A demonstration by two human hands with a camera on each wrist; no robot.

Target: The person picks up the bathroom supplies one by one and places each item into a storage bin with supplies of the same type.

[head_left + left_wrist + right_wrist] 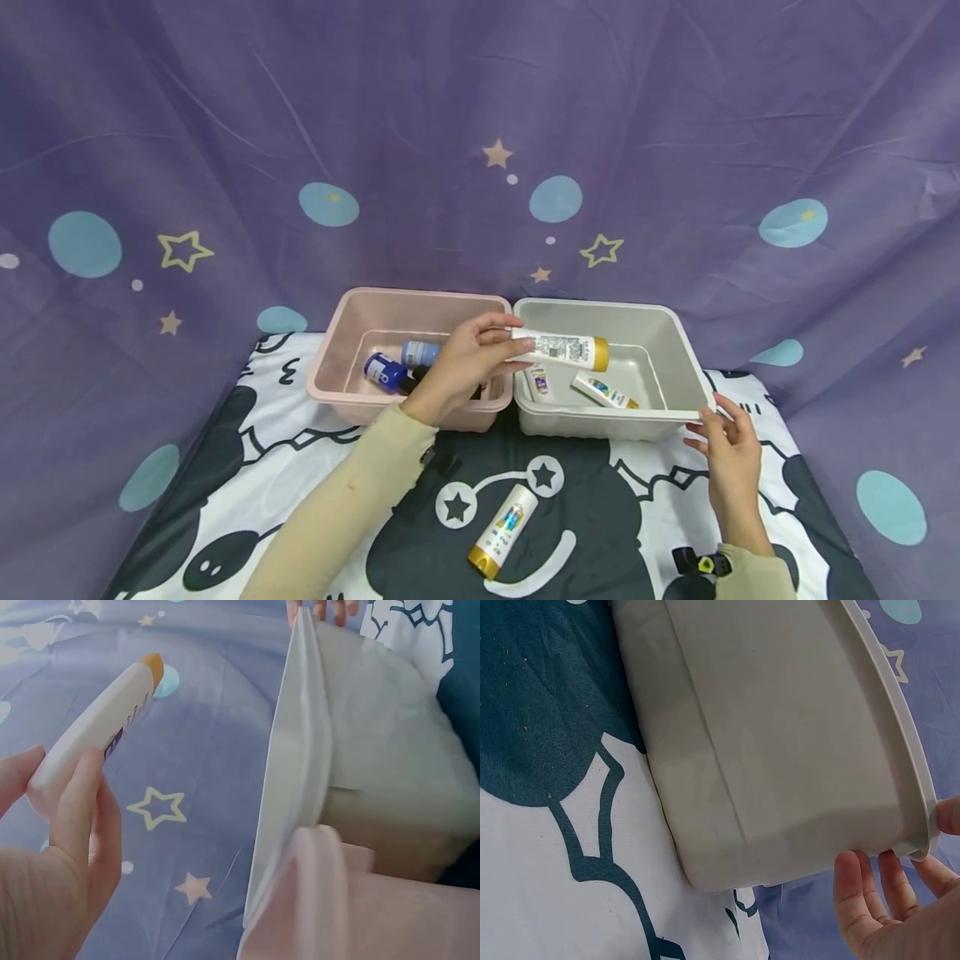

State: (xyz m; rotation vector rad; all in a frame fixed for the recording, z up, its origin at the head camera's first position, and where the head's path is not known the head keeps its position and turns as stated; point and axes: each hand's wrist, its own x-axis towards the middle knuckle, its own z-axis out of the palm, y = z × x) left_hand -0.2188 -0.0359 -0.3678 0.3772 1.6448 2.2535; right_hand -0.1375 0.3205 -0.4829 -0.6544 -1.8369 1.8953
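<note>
My left hand (468, 358) pinches a white tube with a gold cap (566, 349) by its end, above the left part of the light grey bin (660, 333). In the left wrist view the same tube (97, 724) points up and away, between thumb and fingers. At the grey bin's front right corner, my right hand (735, 454) holds the rim, thumb on top and fingers beneath; the right wrist view shows these fingers (850, 889) against the outer wall. Inside the grey bin lie a small white tube with a gold cap (602, 390) and another small white tube (538, 382).
Left of the grey bin stands a pink bin (345, 333) with a dark blue bottle (385, 372), a light blue container (418, 353) and dark items partly hidden by my left arm. Another white gold-capped tube (504, 531) lies on the patterned cloth (592, 492). A purple curtain (420, 125) hangs behind.
</note>
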